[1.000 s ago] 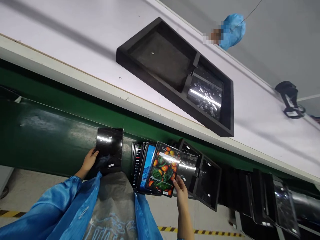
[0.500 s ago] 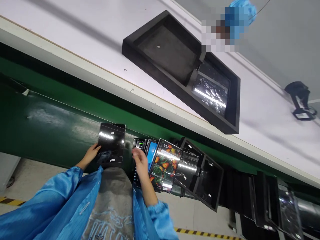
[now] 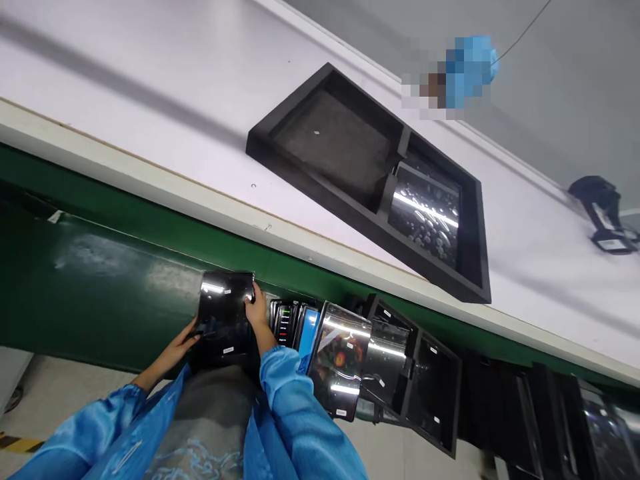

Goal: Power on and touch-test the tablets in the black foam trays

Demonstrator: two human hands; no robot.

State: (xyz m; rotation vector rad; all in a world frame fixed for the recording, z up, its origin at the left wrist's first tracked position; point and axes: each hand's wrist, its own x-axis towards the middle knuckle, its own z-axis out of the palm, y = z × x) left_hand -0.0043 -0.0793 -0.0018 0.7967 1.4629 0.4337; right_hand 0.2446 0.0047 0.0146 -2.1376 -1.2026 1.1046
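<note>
A tablet with a dark, glossy screen and small white labels (image 3: 225,320) lies at the near side of the green bench, in front of my body. My left hand (image 3: 181,343) grips its lower left edge, with the fingers partly hidden. On the opposite side, my right hand (image 3: 257,308) is closed on the upper right edge. Just right of that hand stands a leaning row of tablets (image 3: 285,323), one showing lines of coloured text. Beside them are a blue-screened tablet (image 3: 309,331) and a larger one with a dim fruit picture (image 3: 340,360).
Black two-compartment trays (image 3: 433,387) holding dark screens lean farther right. On the white table (image 3: 165,133) above rests another black foam tray (image 3: 320,190), with a film-covered screen (image 3: 425,217) in its right compartment. A blue-capped person (image 3: 470,70) is beyond the table.
My right hand has moved left from the row of tablets onto the dark tablet's right edge. The fruit-picture screen has dimmed. The view has shifted, so the table appears lower.
</note>
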